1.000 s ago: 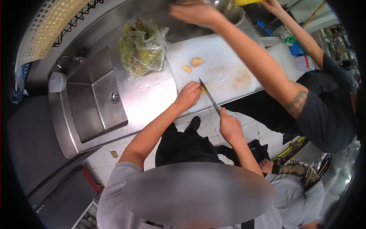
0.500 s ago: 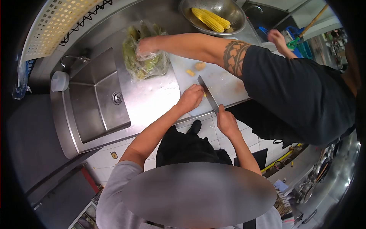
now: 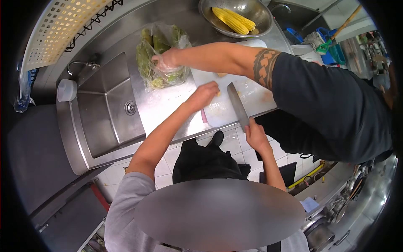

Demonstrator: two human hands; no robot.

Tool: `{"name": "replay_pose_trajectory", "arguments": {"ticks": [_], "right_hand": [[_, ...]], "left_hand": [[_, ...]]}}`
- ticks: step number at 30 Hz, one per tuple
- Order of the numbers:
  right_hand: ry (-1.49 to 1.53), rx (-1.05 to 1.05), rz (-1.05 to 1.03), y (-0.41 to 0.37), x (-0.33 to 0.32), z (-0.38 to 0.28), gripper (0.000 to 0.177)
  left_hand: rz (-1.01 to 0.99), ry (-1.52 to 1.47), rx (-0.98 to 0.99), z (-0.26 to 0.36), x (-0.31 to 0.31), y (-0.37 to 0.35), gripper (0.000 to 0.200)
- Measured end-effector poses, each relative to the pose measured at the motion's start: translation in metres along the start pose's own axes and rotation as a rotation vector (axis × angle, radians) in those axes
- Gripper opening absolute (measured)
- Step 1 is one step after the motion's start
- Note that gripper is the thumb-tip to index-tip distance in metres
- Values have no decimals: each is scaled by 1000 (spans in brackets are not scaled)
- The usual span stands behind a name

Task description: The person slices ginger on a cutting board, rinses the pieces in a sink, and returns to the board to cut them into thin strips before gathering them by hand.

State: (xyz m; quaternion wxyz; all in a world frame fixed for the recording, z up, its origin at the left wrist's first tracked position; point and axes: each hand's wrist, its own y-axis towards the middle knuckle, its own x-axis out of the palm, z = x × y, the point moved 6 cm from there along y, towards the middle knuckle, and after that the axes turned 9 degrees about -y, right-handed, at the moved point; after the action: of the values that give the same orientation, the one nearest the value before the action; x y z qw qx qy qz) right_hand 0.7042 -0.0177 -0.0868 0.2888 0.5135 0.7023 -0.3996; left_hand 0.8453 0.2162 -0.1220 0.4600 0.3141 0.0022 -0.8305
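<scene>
My right hand [image 3: 257,136] grips the handle of a kitchen knife [image 3: 238,104]. Its broad blade points away from me over the white cutting board [image 3: 222,115]. At the board's left side, my left hand [image 3: 204,95] has its fingers closed, with a small yellow piece of corn [image 3: 218,94] showing at the fingertips. Blade and left hand are apart. A pale stump [image 3: 221,75] lies farther back on the board, partly covered by a co-worker's forearm. That person's hand [image 3: 168,59] is at a clear plastic bag of green-husked corn [image 3: 161,77].
Two peeled corn cobs [image 3: 231,20] lie in a steel colander bowl [image 3: 263,25] at the back. A steel sink [image 3: 107,111] is on the left, with a plastic tub [image 3: 66,90] at its corner. The co-worker's arm [image 3: 226,56] reaches across the board from the right.
My left hand has moved away from the blade, up and left, with the yellow piece. The knife has shifted right, toward me. The co-worker's other hand has dropped mostly out of sight.
</scene>
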Motion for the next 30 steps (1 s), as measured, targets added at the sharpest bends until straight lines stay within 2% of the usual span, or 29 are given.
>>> {"name": "replay_pose_trajectory", "arguments": {"ticks": [1, 4, 13, 19, 22, 25, 30], "right_hand": [[-110, 51, -33, 1, -5, 0, 23], [-170, 87, -117, -3, -23, -24, 21], [-341, 81, -285, -8, -29, -50, 19], [-290, 52, -139, 22, 23, -32, 15], [-282, 100, -251, 20, -2, -49, 17], [-256, 102, -273, 9, -24, -60, 15], [-194, 17, -129, 25, 27, -41, 14]], "left_hand": [[10, 0, 37, 8, 7, -8, 11], [54, 39, 68, 23, 14, -20, 13], [97, 49, 140, 22, 14, -21, 15], [118, 53, 126, 23, 16, -23, 17], [156, 80, 150, 21, 16, -25, 18], [158, 84, 137, 21, 18, -26, 18], [156, 105, 166, 26, 16, -32, 19]]}}
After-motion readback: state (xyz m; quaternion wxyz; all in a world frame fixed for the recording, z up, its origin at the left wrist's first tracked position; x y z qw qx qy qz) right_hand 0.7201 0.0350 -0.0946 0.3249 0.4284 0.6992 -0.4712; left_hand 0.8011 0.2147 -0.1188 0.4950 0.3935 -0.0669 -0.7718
